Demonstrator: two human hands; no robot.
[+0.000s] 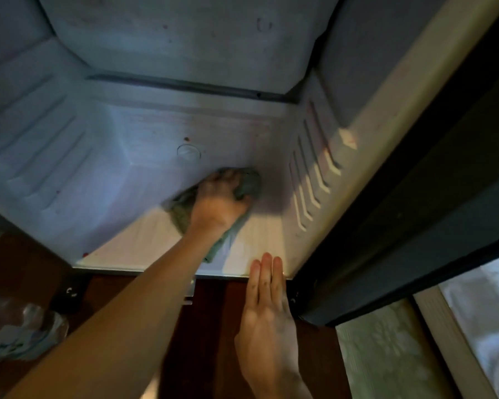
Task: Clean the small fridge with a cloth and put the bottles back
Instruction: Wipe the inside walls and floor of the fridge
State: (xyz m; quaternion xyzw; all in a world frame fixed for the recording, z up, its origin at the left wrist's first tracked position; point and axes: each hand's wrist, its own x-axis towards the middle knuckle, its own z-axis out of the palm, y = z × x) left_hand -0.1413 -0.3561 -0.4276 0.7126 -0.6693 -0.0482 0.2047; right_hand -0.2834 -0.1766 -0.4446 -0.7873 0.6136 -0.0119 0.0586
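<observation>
The small fridge [144, 249] stands open with no shelves or bottles inside; its white floor and ribbed side walls show a few reddish specks. My left hand [218, 201] is deep inside on the floor, pressed down on a crumpled green cloth [249, 182] that sticks out on both sides of the hand. My right hand [267, 309] lies flat with fingers together, its fingertips resting on the front lip of the fridge floor at the right. No bottles are in view.
The fridge's dark door [415, 226] hangs open at the right. Dark wooden floor [213, 326] lies below the fridge. A crinkled clear plastic bag [20, 338] sits at the lower left. A round drain plug [188, 152] marks the fridge floor behind the cloth.
</observation>
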